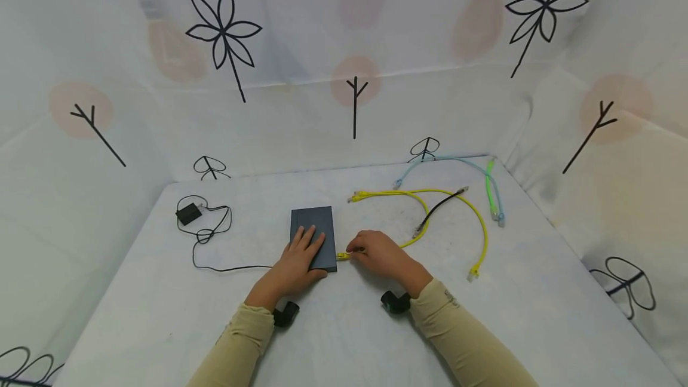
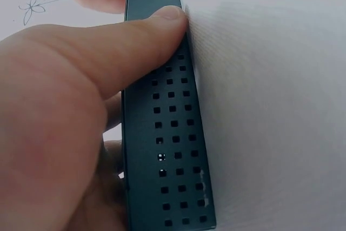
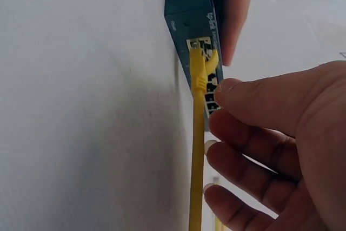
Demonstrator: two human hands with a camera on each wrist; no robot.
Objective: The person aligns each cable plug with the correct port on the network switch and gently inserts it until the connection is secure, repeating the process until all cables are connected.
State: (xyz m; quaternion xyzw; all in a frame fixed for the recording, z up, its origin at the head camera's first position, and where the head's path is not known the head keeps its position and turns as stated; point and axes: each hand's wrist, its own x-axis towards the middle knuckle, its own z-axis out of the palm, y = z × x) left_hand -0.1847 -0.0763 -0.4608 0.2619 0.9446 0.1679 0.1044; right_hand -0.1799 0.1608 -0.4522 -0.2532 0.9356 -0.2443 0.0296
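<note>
A dark network switch [image 1: 314, 220] lies flat on the white table. My left hand [image 1: 295, 261] rests on it, fingers spread straight over the top and the thumb [image 2: 146, 31] against its vented side. A yellow network cable [image 3: 198, 150] meets the first port in the row, its plug [image 3: 198, 60] sitting in the opening. Close beside that plug is my right hand [image 1: 378, 251], thumb and fingers loosely bent. In the right wrist view its fingertips [image 3: 226, 87] are right next to the cable, with nothing showing between them.
Several cables lie at the right: yellow [image 1: 484, 232], short black [image 1: 438, 208], light blue [image 1: 473, 165] and green [image 1: 490, 187]. At the left is a black power adapter [image 1: 189, 214], its thin cord [image 1: 231, 269] running towards the switch. White cloth walls [image 1: 301, 130] surround the table.
</note>
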